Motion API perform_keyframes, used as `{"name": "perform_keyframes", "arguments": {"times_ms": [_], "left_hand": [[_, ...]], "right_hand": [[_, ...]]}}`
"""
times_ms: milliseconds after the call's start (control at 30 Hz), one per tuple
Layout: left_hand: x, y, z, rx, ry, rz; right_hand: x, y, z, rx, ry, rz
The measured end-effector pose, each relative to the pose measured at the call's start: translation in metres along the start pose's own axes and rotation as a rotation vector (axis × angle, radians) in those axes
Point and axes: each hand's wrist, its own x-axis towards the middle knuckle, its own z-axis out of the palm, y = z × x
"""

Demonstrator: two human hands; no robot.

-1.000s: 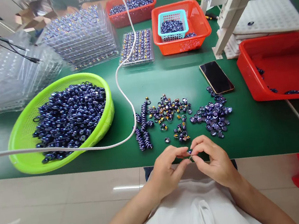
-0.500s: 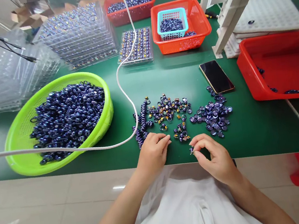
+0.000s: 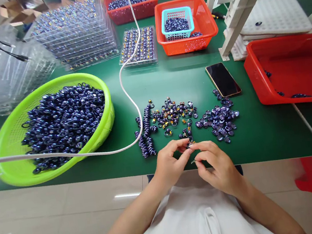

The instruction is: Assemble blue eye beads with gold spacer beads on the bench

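My left hand [image 3: 170,161] and my right hand [image 3: 214,165] meet at the table's near edge, fingertips pinched together around a tiny dark ring piece [image 3: 192,161]. Just beyond them lies a small heap of blue rings with gold bits [image 3: 173,114]. A stacked row of blue rings [image 3: 145,134] lies to its left. A pile of flat blue stones [image 3: 219,119] lies to its right.
A lime green basket [image 3: 9,139] full of blue rings sits at left, with a white cable [image 3: 125,94] running over it. A phone [image 3: 222,79] and a red bin [image 3: 292,69] are at right. Orange baskets [image 3: 203,20] and clear trays [image 3: 78,30] stand behind.
My left hand went out to the pieces on the table, then came back to meet my right hand. Both hands now pinch together a little further onto the table.
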Motion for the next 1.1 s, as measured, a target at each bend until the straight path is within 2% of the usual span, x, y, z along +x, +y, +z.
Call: {"name": "perform_keyframes", "arguments": {"times_ms": [133,233,367,433,633,800,967,1100], "left_hand": [[0.0,-0.004,0.001,-0.136,-0.062,-0.028],[0.0,-0.005,0.0,-0.2,-0.111,-0.047],[-0.003,-0.001,-0.001,-0.144,-0.11,-0.043],[-0.004,0.001,-0.001,-0.103,-0.111,0.025],[-0.002,0.002,-0.002,-0.029,-0.107,0.302],[0.001,0.002,-0.002,-0.002,-0.122,0.413],[0.0,0.001,-0.003,0.053,-0.111,0.432],[-0.002,0.002,-0.003,0.079,-0.104,0.317]], "right_hand": [[-0.001,-0.002,-0.004,0.065,0.003,0.059],[-0.001,-0.005,-0.007,0.183,-0.004,0.166],[0.001,-0.006,-0.009,0.278,0.102,0.341],[0.004,-0.006,-0.008,0.278,0.131,0.396],[0.01,-0.007,-0.006,0.301,0.06,0.468],[0.008,-0.004,-0.004,0.357,0.051,0.529],[0.007,-0.003,-0.003,0.368,0.058,0.549],[0.007,-0.004,-0.003,0.375,0.052,0.561]]}}
